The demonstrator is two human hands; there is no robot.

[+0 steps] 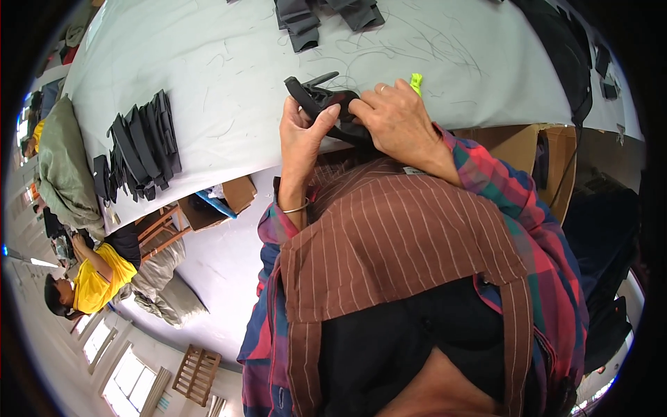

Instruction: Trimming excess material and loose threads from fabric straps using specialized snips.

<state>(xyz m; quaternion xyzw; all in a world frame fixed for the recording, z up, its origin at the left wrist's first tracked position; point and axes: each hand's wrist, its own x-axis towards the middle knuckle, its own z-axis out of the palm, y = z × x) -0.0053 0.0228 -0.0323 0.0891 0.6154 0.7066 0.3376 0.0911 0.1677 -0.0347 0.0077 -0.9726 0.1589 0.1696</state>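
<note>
- Black fabric piece (326, 108): held between both hands at the near edge of the bench (229, 76); one end sticks up and away past the left thumb. Looks light, soft and limp; likely folds where unsupported, so best pinched at edges or seams with both hands.
- Left hand (300, 132): closed around the piece's near side, thumb pressed on top; bangle at the wrist.
- Right hand (396, 118): fingers curled down over the piece's right part, gripping it; ring on one finger.
- Yellow-green scrap (416, 83): just beyond the right hand.
- Stack of black pieces (142, 149): well left of the left hand, fanned out.
- More dark pieces (326, 17): far beyond both hands.
- Cardboard box (556, 156): right of the right forearm, below the bench edge.
- Person in yellow (94, 281): far left, apart.
</note>
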